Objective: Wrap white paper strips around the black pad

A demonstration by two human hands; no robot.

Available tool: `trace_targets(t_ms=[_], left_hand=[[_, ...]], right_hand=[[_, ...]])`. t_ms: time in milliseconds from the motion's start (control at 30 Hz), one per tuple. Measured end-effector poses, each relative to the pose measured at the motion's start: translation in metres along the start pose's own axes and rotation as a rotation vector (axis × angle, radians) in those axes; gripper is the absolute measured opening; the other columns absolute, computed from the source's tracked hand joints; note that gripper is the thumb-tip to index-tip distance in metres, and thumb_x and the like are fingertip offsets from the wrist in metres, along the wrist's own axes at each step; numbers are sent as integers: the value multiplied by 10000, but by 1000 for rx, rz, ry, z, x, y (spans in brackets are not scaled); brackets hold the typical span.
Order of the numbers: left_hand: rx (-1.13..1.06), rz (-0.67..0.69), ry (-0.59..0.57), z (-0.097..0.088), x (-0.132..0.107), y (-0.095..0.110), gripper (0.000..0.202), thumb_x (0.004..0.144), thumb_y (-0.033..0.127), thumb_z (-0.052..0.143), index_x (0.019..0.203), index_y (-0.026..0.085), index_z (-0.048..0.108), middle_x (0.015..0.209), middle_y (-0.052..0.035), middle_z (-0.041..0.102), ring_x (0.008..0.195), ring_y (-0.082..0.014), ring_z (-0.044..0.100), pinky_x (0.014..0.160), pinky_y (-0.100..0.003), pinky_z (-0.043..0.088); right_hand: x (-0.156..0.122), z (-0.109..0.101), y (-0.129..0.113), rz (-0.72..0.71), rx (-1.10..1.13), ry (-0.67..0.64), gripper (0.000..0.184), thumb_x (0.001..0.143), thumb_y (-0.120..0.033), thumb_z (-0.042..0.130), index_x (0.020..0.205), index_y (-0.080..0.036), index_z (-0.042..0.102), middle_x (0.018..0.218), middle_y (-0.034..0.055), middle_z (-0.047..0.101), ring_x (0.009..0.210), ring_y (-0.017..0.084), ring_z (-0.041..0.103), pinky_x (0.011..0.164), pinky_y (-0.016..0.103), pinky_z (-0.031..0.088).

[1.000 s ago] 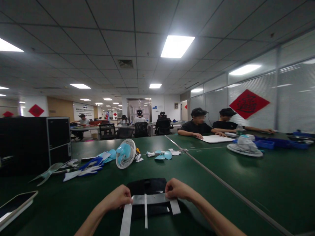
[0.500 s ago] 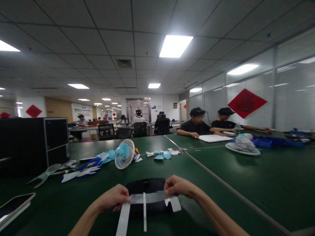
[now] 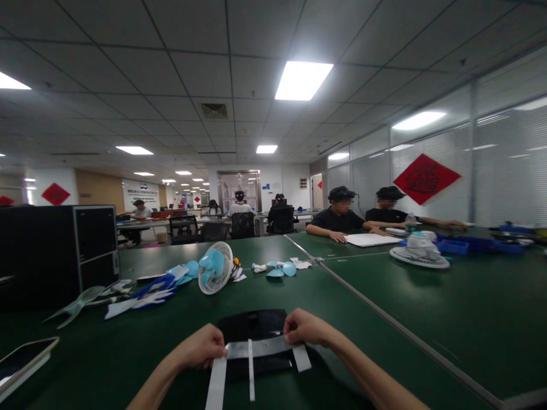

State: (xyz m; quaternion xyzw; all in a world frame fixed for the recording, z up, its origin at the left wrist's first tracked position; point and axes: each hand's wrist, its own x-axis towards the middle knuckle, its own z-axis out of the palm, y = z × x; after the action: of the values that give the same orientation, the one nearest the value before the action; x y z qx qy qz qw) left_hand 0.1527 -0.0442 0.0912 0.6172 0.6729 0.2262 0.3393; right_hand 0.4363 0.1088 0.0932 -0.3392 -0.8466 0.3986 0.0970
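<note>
Stretched between my hands is a shiny grey, see-through strip [image 3: 239,349], whose exact kind I cannot make out. My left hand [image 3: 205,346] pinches its left end, where a long white ribbed strip [image 3: 217,378] hangs toward me. At the other end, my right hand [image 3: 305,327] is closed on the strip, next to a short white piece [image 3: 302,359] hanging down. A narrow white strip [image 3: 251,373] hangs from the middle. Behind and below lies a black flat object [image 3: 252,323] on the green table, partly covered by the strip.
A small fan [image 3: 216,267], light-blue blades [image 3: 280,269] and white-and-blue gloves [image 3: 141,302] lie farther back. To the left are a black computer case [image 3: 96,245] and a phone-like device [image 3: 28,361]. Two people sit at the right, near a white board [image 3: 371,240] and blue trays [image 3: 459,246].
The strip tilts a little differently and the short right piece hangs lower. Both hands keep their pinch, with my right hand slightly lower. The whole view has shifted slightly.
</note>
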Motion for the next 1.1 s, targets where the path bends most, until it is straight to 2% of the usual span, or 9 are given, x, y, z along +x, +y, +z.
trace_targets(t_ms=[133, 467, 567, 667, 733, 800, 867, 933, 1100], left_hand=[[20, -3, 8, 1, -2, 5, 319, 667, 436, 620, 768, 134, 621, 615, 18, 574, 515, -102, 485, 463, -207, 321], [99, 1, 45, 5, -3, 10, 254, 659, 409, 588, 679, 156, 579, 563, 37, 527, 542, -125, 493, 493, -222, 322], [162, -20, 61, 4, -6, 14, 242, 662, 395, 588, 695, 156, 594, 621, 22, 562, 599, -143, 523, 528, -231, 348], [266, -25, 109, 4, -8, 18, 219, 666, 363, 600, 749, 161, 615, 759, -3, 614, 705, -163, 551, 580, -237, 373], [316, 34, 122, 6, -9, 20, 209, 681, 323, 595, 822, 170, 616, 839, -6, 619, 748, -159, 547, 608, -231, 384], [342, 157, 110, 11, -9, 22, 224, 718, 256, 550, 922, 190, 613, 914, -4, 607, 789, -145, 535, 657, -223, 398], [361, 290, 84, 18, -8, 26, 294, 768, 178, 466, 1018, 224, 614, 993, -6, 586, 852, -137, 526, 734, -227, 402], [374, 368, 51, 24, -9, 30, 375, 803, 121, 389, 1062, 256, 624, 1044, -13, 565, 899, -142, 519, 789, -247, 396], [408, 374, 18, 29, -14, 39, 456, 799, 75, 352, 1087, 283, 639, 1072, -24, 538, 940, -167, 508, 826, -285, 395]], right_hand=[[3, 2, 3, 2, -79, 18, 151, 674, -168, 643, 809, -152, 710, 705, -13, 663, 639, 112, 578, 587, 210, 436], [-4, 4, -5, -46, -228, 95, 167, 654, -194, 651, 798, -166, 730, 724, -3, 693, 655, 121, 595, 544, 190, 400], [-5, 4, -7, -60, -250, 98, 167, 655, -203, 657, 801, -164, 727, 742, 2, 700, 665, 122, 603, 546, 190, 401], [-7, 4, -9, -48, -295, 109, 190, 632, -211, 679, 812, -165, 722, 769, 6, 704, 681, 131, 609, 531, 193, 394], [-8, 4, -11, -36, -311, 112, 206, 618, -209, 691, 818, -167, 717, 778, 5, 704, 692, 134, 611, 527, 192, 391], [-9, 5, -11, -30, -310, 113, 210, 618, -206, 693, 824, -168, 712, 782, 3, 702, 696, 132, 612, 526, 191, 389], [-9, 5, -11, -25, -306, 111, 215, 618, -207, 695, 829, -167, 709, 785, 3, 700, 691, 130, 609, 523, 191, 388], [-10, 5, -12, -16, -301, 108, 222, 615, -210, 700, 832, -166, 708, 795, 7, 701, 693, 132, 609, 521, 192, 389], [-14, 4, -17, -21, -319, 100, 219, 630, -204, 690, 844, -163, 706, 827, 20, 706, 710, 139, 612, 539, 195, 401]])
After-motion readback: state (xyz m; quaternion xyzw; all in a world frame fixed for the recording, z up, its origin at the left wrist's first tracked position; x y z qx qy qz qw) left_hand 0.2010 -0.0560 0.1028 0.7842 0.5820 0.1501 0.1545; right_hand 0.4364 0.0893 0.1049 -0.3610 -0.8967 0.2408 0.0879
